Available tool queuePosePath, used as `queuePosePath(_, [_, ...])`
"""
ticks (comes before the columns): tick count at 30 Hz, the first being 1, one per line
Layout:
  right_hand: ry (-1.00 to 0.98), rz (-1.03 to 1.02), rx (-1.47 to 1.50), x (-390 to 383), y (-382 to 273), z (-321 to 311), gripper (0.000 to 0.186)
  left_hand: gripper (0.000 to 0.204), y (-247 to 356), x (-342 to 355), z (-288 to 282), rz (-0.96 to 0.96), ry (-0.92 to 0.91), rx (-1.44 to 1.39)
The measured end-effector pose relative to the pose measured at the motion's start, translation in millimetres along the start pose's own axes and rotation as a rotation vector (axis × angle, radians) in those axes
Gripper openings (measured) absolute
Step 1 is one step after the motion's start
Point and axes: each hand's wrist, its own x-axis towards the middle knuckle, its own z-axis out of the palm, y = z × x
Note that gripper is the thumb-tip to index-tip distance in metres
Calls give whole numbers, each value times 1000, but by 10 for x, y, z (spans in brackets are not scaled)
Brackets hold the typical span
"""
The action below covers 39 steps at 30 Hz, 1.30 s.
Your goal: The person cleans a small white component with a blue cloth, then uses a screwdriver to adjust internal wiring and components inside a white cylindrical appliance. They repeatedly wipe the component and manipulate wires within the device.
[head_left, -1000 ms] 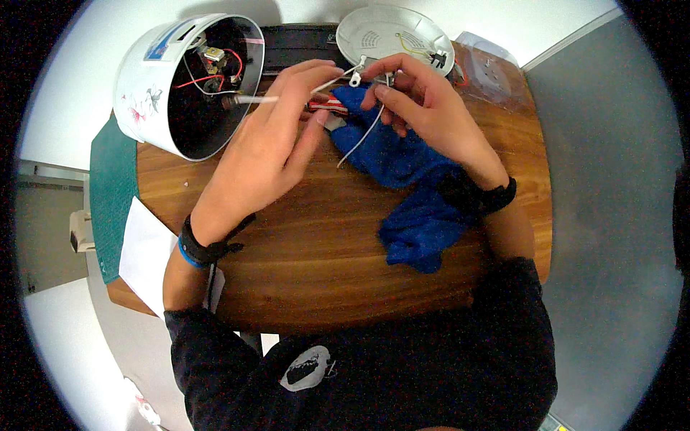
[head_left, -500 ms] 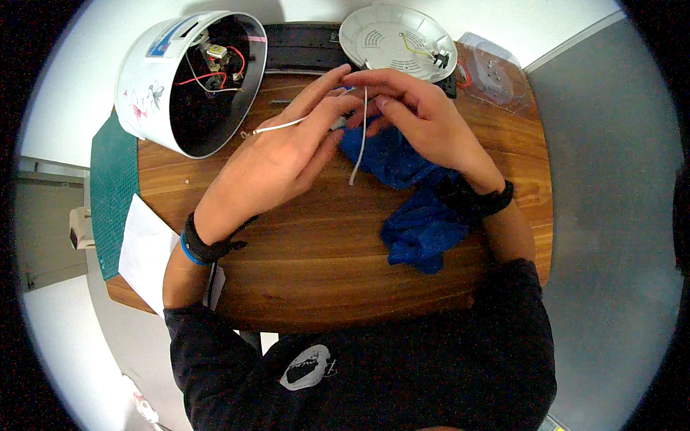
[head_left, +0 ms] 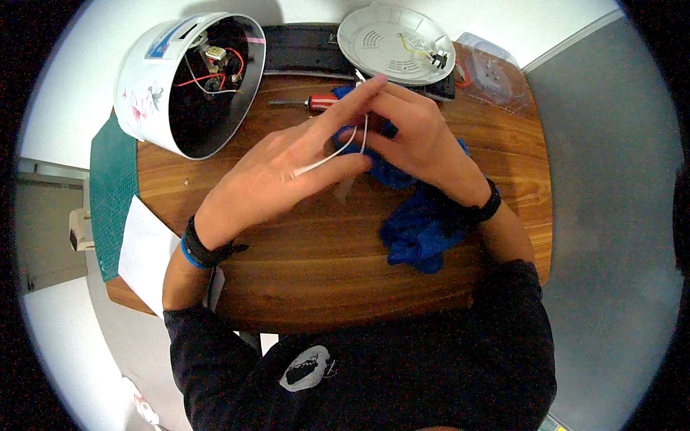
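My left hand [head_left: 284,172] and my right hand [head_left: 424,144] meet over the middle of the table, fingers bent round a thin white wire [head_left: 323,160] that loops down between them. Their fingertips overlap, so the exact grip is partly hidden and blurred. Just behind my hands lies a screwdriver [head_left: 320,102] with a red and white handle and metal shaft. A crumpled blue cloth [head_left: 420,237] lies under and to the right of my right hand.
A white metal housing [head_left: 140,86] with wiring inside lies on its side back left. A round white cover [head_left: 381,36] rests on a black tray [head_left: 298,49] at the back. A clear plastic piece [head_left: 489,75], green mat [head_left: 108,179] and white paper [head_left: 140,258] are on the wooden table [head_left: 302,266].
My hands have drawn closer together and my right hand has moved lower. The white wire now loops down toward the left over my left hand, and the screwdriver shows more.
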Motion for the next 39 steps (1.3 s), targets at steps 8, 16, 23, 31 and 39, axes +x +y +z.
queuePosePath(8, [-60, 150, -91, 24, -158, -131, 21, 40, -142, -28, -50, 272, 84, 287])
queuePosePath(16, [140, 198, -133, 44, 27, -180, 17, 40, -134, 70, -24, 385, 252, 430])
queuePosePath(23, [273, 370, -306, 50, 377, -498, 22, 43, -131, 59, -45, 367, 157, 517])
queuePosePath(31, [360, 363, -788, -226, 1101, -920, 24, 38, -209, 45, -47, 355, 78, 595])
queuePosePath(39, [-31, 653, -975, -654, 1780, -1029, 27, 33, -245, 33, -50, 329, -3, 625])
